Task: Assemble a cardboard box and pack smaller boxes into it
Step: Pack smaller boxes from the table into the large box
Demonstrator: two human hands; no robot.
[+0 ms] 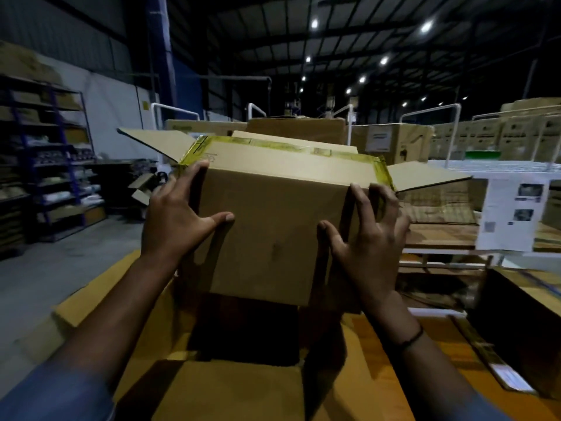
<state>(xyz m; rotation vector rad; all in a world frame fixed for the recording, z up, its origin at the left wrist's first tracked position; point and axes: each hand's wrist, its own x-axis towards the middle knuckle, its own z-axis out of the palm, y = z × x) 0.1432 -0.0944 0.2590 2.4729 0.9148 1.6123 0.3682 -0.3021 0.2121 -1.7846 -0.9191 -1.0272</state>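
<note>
Cardboard box [273, 226] is hanging tilted just above the open carton [243, 390], left hand [176, 220] and right hand [367, 235] gripping its side edges with spread, bent fingers; such shallow holds are probably risking it slipping and dropping askew.

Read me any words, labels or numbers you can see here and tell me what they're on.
None is legible.
On the white sheet at right, by photos and a code square: too blurred.
On the white label of a far carton: blurred.
Printed mark on the held box near its yellow tape: too small.
On the stacked cartons far right: unreadable.
</note>
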